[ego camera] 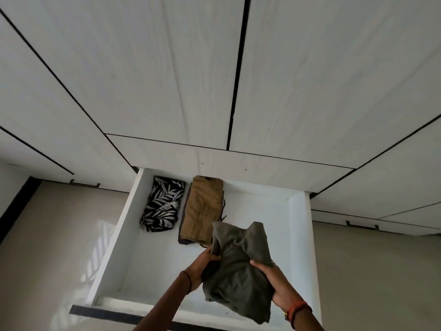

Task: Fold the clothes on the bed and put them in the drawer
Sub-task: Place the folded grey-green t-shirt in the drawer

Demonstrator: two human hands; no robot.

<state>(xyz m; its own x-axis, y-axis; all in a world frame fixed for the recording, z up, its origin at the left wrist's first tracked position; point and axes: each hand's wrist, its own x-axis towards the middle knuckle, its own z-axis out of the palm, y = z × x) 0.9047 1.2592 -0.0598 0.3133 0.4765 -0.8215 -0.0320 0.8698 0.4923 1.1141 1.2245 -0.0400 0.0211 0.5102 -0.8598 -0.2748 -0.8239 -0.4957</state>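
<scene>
Now gripping grey garment (238, 271) in left hand (202, 266) and right hand (274, 283) above drawer (300, 235). White bottom showing right of tan garment (202, 209).

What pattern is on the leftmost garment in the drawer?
Pale leaves on black, head view: leaf-print garment.

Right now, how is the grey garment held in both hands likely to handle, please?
Probably floppy: the grey garment bunches and droops between the left hand and right hand. Likely light, since the cloth looks thin. Its fold may slump once released.
</scene>
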